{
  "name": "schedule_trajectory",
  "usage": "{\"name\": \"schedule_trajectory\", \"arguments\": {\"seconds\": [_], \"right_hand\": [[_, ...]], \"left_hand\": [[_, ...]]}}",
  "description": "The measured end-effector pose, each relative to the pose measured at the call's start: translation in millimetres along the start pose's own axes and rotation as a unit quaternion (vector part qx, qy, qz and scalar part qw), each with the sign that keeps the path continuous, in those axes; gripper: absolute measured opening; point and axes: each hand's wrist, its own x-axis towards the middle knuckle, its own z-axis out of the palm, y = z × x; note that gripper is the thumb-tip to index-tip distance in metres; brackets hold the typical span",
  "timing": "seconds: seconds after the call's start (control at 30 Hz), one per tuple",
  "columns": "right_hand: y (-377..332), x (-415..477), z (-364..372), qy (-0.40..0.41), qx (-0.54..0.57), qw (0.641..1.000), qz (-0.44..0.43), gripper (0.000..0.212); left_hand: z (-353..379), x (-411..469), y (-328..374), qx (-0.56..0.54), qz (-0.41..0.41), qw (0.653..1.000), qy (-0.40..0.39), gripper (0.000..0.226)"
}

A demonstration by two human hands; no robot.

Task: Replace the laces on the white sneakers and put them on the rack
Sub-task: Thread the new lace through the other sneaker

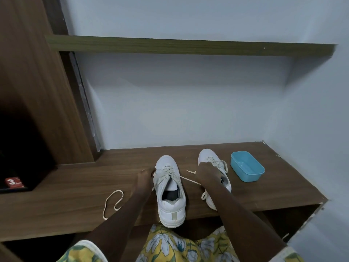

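Two white sneakers stand on the brown wooden shelf [75, 186], toes toward the wall. The nearer sneaker [171, 193] is in the middle with its heel over the front edge and a cream lace [170, 172] partly threaded. My left hand [144, 176] is closed on the lace end at its left side. My right hand [206, 175] holds the other lace end, which stretches taut across from the shoe. Behind my right hand stands the second sneaker [212, 161], laced and partly hidden by my forearm. A loose cream lace [113, 202] lies looped on the shelf at the left.
A light blue plastic tub [246, 168] sits at the right of the shoes. A higher wooden shelf [188, 45] runs along the wall above. A dark cupboard opening at the left holds a red box [14, 182]. The wall closes in on the right.
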Motion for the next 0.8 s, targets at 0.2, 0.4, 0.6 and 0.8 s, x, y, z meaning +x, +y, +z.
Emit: {"name": "schedule_trajectory", "arguments": {"seconds": [0.2, 0.4, 0.6, 0.8], "right_hand": [[-10, -5, 2, -0.036, 0.029, 0.998, -0.037, 0.03], [-33, 1, 28, -0.071, 0.145, 0.981, -0.112, 0.021], [-33, 4, 39, -0.014, 0.264, 0.961, -0.082, 0.026], [-18, 5, 40, -0.027, 0.236, 0.971, -0.034, 0.026]], "left_hand": [[1, 2, 7, -0.001, 0.031, 0.999, -0.032, 0.034], [2, 4, 14, 0.006, 0.047, 0.998, -0.039, 0.038], [1, 4, 11, -0.003, 0.045, 0.997, -0.066, 0.037], [5, 1, 12, -0.03, 0.026, 0.997, -0.066, 0.037]]}}
